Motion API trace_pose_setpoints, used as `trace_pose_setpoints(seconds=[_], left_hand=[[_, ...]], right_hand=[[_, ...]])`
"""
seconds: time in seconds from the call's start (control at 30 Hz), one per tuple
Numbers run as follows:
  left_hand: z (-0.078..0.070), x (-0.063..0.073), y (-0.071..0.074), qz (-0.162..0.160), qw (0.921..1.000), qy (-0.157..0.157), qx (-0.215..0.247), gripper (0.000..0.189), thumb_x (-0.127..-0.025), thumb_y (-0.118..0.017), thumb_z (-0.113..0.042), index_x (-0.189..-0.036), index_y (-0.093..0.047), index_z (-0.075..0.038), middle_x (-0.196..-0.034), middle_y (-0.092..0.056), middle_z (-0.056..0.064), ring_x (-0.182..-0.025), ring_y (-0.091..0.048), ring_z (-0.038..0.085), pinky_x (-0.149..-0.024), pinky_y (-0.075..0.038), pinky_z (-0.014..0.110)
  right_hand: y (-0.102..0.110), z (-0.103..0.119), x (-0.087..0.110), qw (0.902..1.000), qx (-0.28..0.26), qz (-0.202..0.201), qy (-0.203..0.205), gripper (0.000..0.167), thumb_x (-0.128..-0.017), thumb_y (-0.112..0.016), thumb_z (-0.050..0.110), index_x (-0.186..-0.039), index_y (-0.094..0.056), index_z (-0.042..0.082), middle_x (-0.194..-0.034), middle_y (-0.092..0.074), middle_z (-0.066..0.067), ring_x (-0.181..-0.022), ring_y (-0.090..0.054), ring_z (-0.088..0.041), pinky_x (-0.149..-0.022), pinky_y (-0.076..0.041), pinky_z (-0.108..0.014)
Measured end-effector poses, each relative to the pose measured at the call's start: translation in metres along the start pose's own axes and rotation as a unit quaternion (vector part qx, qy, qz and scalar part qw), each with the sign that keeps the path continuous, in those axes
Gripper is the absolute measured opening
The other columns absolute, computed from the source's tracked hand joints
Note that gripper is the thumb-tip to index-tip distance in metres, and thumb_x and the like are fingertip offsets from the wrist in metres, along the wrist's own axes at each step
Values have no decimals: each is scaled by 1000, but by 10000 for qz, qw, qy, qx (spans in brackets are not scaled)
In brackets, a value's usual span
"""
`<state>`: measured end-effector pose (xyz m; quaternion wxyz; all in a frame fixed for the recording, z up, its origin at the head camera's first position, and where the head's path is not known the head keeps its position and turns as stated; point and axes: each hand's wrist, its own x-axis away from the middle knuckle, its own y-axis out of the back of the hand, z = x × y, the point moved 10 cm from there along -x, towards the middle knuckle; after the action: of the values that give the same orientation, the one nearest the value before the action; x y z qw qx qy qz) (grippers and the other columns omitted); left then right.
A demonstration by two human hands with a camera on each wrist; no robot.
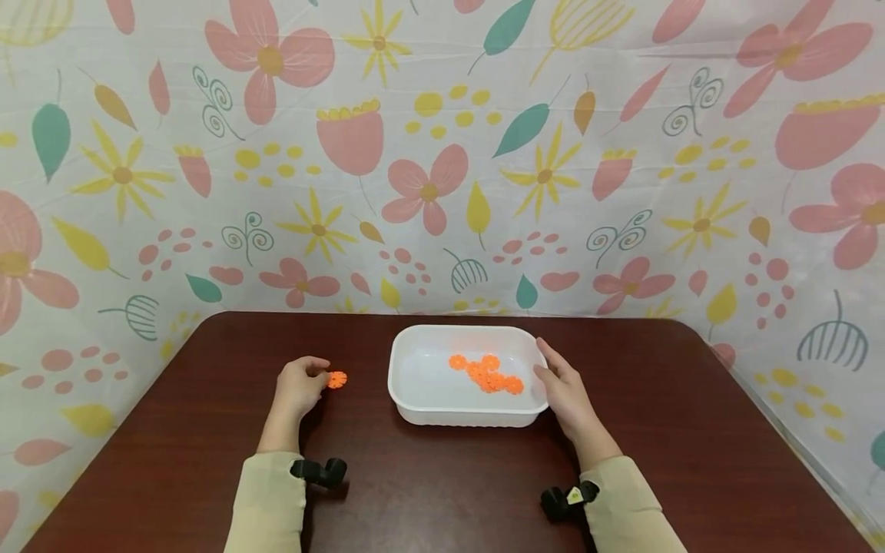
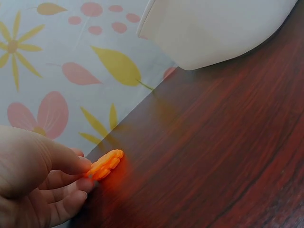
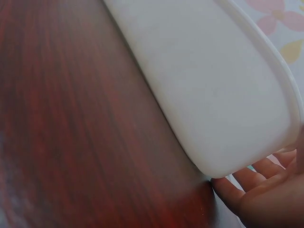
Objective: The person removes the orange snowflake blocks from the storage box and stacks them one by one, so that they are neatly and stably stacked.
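In the head view, the left hand (image 1: 299, 389), left of the centre of the frame, pinches an orange piece (image 1: 337, 380) between thumb and fingers. The piece is a small round disc with a notched edge, well apart from the white tray (image 1: 470, 417) that stands near the middle of the frame. Inside the tray, right of its middle, lies a cluster of orange pieces (image 1: 492, 382), several touching or overlapping. The right hand (image 1: 572, 399) holds the tray's right end, its thumb over the rim. Both stand on a dark brown table (image 1: 429, 491); behind it, a sheet (image 1: 429, 107) printed with pink, yellow and green flowers and leaves fills the upper half. Pale sleeves (image 1: 266, 507) come up from the bottom edge, with a black device (image 1: 328, 472) at each wrist.

In the left wrist view, the hand enters at the lower left, thumb and fingertips clamped on the orange piece, which tilts up to the right. Whether it touches the table cannot be told. The tray's outer wall shows at the upper right, apart from the piece.

In the right wrist view, the tray's wall fills the upper right. The fingers curl against its corner at the lower right; the thumb cannot be made out there.
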<state>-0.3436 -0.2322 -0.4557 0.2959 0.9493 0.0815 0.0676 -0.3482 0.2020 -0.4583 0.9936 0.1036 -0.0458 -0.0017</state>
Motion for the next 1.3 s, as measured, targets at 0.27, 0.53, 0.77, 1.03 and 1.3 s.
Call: trace_pose_setpoints(seconds=[0.27, 0.53, 0.77, 1.03, 1.3], left_hand=[[-2, 2, 0, 11, 10000, 19, 24, 29, -93, -54, -8, -121, -59, -1, -109, -59, 19, -77, -60, 21, -63, -52, 28], [-6, 4, 3, -24, 9999, 23, 105, 30, -95, -52, -10, -122, -57, 0, -108, -58, 20, -83, -60, 24, -64, -52, 28], [-9, 3, 8, -154, 9998, -45, 80, 30, -96, -51, -14, -122, -58, -1, -105, -59, 18, -82, -60, 24, -61, -49, 27], [-22, 7, 11, -312, 9988, -363, -29, 34, -96, -54, -24, -124, -58, -4, -114, -59, 18, -91, -58, 27, -67, -47, 30], [-43, 11, 3, -293, 9957, -868, 152, 35, -95, -56, -27, -121, -59, -5, -109, -62, 14, -90, -58, 25, -60, -46, 27]], right_hand=[[0, 0, 1, 10000, -39, 1, -10, 53, -101, -39, 14, -151, -24, 18, -158, -18, -4, -145, -15, -23, -116, -21, -43], [1, -1, 1, 10000, -63, 14, -5, 53, -101, -39, 15, -151, -24, 18, -158, -18, -3, -145, -16, -22, -116, -21, -42], [0, 1, 2, 10000, -28, 39, 27, 53, -101, -40, 15, -151, -23, 18, -158, -18, -4, -146, -15, -23, -116, -21, -43], [-2, 0, 3, 10000, -18, 35, 33, 52, -101, -40, 16, -151, -24, 17, -158, -19, -5, -145, -17, -24, -116, -22, -44], [2, -2, 2, 10000, -29, -66, -1, 51, -101, -39, 17, -150, -26, 18, -158, -20, -6, -145, -18, -25, -116, -21, -45]])
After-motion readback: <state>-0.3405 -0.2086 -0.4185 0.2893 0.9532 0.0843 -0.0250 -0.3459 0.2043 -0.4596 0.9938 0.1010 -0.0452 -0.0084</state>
